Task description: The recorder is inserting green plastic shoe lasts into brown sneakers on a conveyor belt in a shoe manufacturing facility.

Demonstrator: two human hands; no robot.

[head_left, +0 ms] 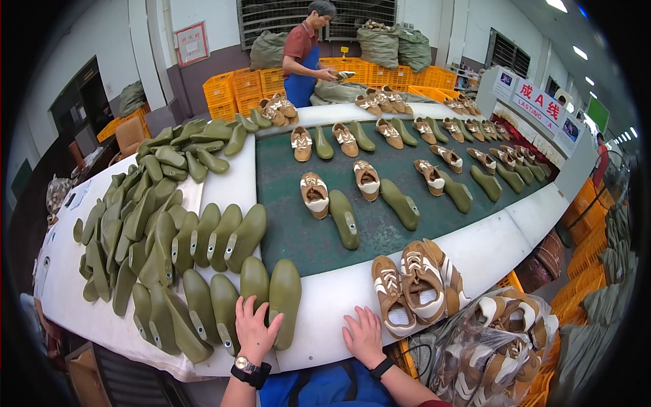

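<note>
My left hand [253,331] is open, fingers apart, in front of two upright green shoe lasts; its fingertips overlap the lower part of one last [255,277], and its thumb side is beside the taller last [285,298]. Whether it touches them I cannot tell. My right hand [364,337] lies open on the white table border [325,298], holding nothing. Just right of it stand several brown sneakers with white stripes, the nearest a laced sneaker [390,292]. More lasts [224,305] stand in rows left of my left hand.
A large heap of green lasts [129,210] covers the left table. Sneakers and lasts sit in rows on the green conveyor belt [291,230]. A bagged pile of sneakers [488,346] is at lower right. Across the belt, a person [305,61] holds a shoe before orange crates [237,88].
</note>
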